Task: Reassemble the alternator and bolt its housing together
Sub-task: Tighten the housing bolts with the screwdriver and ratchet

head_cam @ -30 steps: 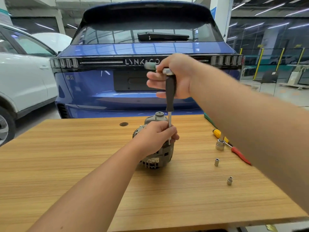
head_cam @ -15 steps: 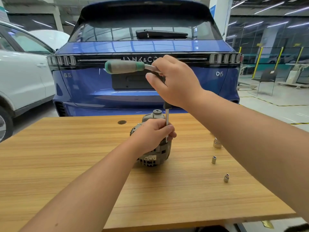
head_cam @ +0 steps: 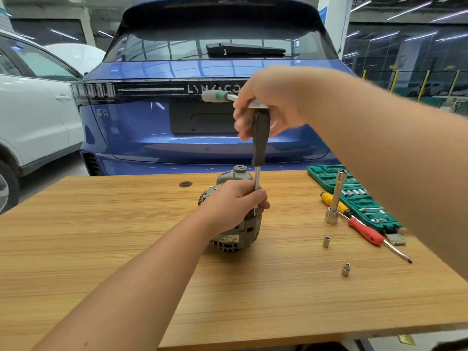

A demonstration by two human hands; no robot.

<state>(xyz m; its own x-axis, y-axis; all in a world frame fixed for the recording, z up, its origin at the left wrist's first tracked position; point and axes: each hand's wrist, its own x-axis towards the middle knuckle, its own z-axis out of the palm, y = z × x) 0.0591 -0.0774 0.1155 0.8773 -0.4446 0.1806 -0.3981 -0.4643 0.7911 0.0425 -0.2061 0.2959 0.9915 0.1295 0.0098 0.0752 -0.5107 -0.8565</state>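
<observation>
Standing upright mid-table, the alternator [head_cam: 234, 219] is clasped by the left hand [head_cam: 234, 206], fingers curled around its housing and a driver shaft [head_cam: 256, 184]. Above the alternator, the right hand [head_cam: 268, 102] grips the ratchet [head_cam: 219, 96] atop the driver's black handle [head_cam: 260, 138]. Loose sockets [head_cam: 326, 241] lie right of the alternator.

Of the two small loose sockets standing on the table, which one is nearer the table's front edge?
The lower small socket, alone toward the table's front edge; the other small socket stands farther back, below the long extension socket.
</observation>
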